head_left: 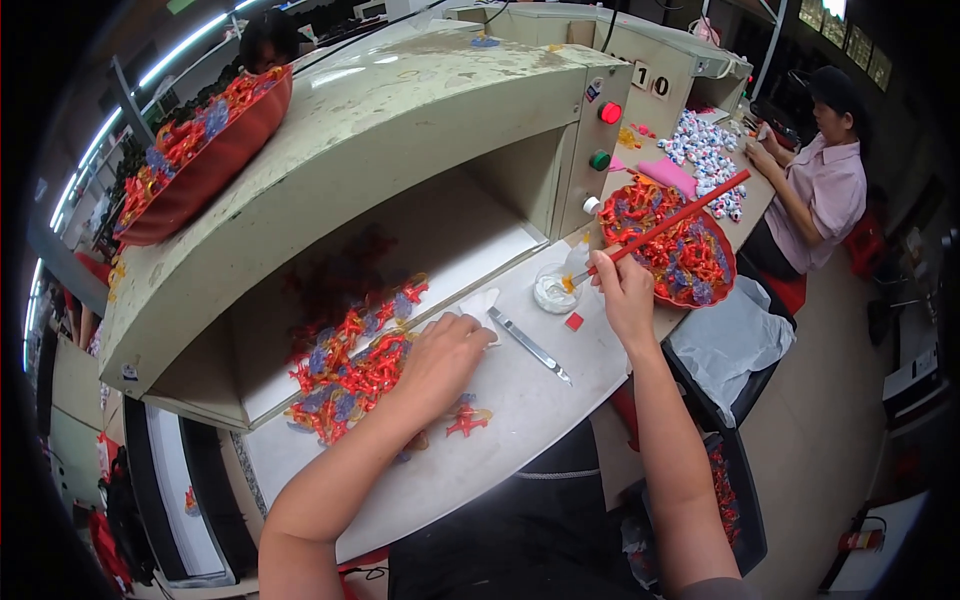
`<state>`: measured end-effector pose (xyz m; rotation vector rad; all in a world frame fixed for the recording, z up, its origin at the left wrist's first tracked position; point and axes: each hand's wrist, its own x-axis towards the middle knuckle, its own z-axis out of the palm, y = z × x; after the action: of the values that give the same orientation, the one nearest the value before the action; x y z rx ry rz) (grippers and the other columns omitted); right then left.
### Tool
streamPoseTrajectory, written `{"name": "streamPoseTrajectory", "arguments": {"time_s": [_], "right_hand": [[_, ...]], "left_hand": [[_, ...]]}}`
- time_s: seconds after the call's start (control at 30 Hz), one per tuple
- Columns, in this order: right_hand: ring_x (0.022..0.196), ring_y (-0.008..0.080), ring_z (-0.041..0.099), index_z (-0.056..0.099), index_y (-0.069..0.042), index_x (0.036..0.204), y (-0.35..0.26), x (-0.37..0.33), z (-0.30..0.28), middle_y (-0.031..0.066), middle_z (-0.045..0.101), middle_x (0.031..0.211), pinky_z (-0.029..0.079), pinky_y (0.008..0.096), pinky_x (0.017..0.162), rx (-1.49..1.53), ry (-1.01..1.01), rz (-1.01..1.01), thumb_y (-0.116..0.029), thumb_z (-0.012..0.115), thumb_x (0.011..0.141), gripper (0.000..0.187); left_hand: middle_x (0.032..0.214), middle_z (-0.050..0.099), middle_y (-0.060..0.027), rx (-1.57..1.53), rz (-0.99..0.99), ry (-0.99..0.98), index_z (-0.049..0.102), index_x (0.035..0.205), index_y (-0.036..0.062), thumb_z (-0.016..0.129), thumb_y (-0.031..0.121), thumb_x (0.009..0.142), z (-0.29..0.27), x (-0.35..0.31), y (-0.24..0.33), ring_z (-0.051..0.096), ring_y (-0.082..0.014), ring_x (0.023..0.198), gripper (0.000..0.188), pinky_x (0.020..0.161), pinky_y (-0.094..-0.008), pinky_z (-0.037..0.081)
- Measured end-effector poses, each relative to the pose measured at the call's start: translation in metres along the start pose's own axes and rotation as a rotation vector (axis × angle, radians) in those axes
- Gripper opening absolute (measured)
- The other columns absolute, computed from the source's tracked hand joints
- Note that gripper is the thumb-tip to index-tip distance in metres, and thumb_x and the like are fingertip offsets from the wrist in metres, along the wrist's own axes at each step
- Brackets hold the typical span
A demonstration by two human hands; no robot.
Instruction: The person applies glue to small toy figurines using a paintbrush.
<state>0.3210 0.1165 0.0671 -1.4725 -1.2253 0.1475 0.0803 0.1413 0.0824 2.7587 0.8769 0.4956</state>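
Note:
My right hand (625,290) is closed round a paintbrush with a long red handle (700,200). Its tip reaches into a small clear dish (553,296) of whitish stuff. On the worktop, my left hand (448,355) has its fingers curled down over a crumpled white cloth (480,304). A metal craft knife (530,345) lies between my hands, and a small red square piece (574,321) sits by the dish. Beside my left hand spreads a pile of small red, amber and purple plastic figures (365,370); one red figure (466,420) lies apart, nearer me.
A pale curved booth (400,110) arches over the worktop, with a heaped red basin (200,190) on top. Another red basin (725,245) stands at the right. Black crates (745,490) sit below. At the right, a person (820,190) works beside many white pieces (700,150).

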Motion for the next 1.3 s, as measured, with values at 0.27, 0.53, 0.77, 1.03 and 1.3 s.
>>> {"name": "streamPoseTrajectory", "arguments": {"time_s": [0.27,0.53,0.77,1.03,1.3], "right_hand": [[0.058,0.0212,0.058,0.056,0.0,0.074,0.006,0.004,0.009,0.0113,0.058,0.062,0.043,0.0324,0.054,-0.292,-0.282,-0.041,-0.024,0.046,0.084,0.028],[0.055,0.0067,0.05,0.055,-0.001,0.076,-0.001,0.001,-0.006,0.0025,0.054,0.062,0.04,0.0209,0.05,0.047,-0.118,0.019,-0.02,0.044,0.087,0.024],[0.061,0.0083,0.049,0.054,0.0,0.077,-0.029,-0.052,-0.062,0.003,0.052,0.067,0.039,0.0204,0.056,0.263,0.139,0.088,-0.014,0.041,0.087,0.022],[0.057,0.0084,0.046,0.051,0.001,0.078,-0.036,-0.124,-0.098,0.0046,0.05,0.065,0.037,0.0199,0.054,0.395,0.346,0.19,-0.014,0.037,0.089,0.024],[0.057,0.0077,0.046,0.05,0.0,0.078,-0.036,-0.131,-0.099,0.0042,0.048,0.063,0.037,0.0197,0.053,0.381,0.28,0.208,-0.017,0.037,0.09,0.024]], "left_hand": [[0.087,0.052,-0.005,0.215,0.274,-0.038,0.056,0.086,0.0076,0.052,0.012,0.072,0.046,0.046,-0.012,0.049,-0.0196,0.085,0.016,0.073,-0.0305,0.041],[0.073,0.051,-0.0056,0.156,0.465,0.02,0.054,0.077,0.0077,0.049,0.008,0.07,0.057,0.064,-0.007,0.052,-0.0191,0.078,0.009,0.069,-0.0304,0.042],[0.078,0.053,-0.0098,0.136,0.371,-0.096,0.052,0.081,0.0041,0.046,0.006,0.074,0.052,0.054,-0.008,0.055,-0.0235,0.077,0.009,0.067,-0.0312,0.044],[0.079,0.051,-0.0033,-1.346,-0.347,-0.489,0.042,0.105,0.0045,0.037,0.005,0.084,0.037,0.037,0.025,0.049,-0.0077,0.068,0.021,0.062,-0.0217,0.04],[0.057,0.03,0.0052,-1.657,-0.684,-0.245,0.047,0.083,0.0099,0.034,0.03,0.09,0.03,0.028,0.045,0.024,-0.0044,0.046,0.025,0.041,-0.0185,0.021]]}}
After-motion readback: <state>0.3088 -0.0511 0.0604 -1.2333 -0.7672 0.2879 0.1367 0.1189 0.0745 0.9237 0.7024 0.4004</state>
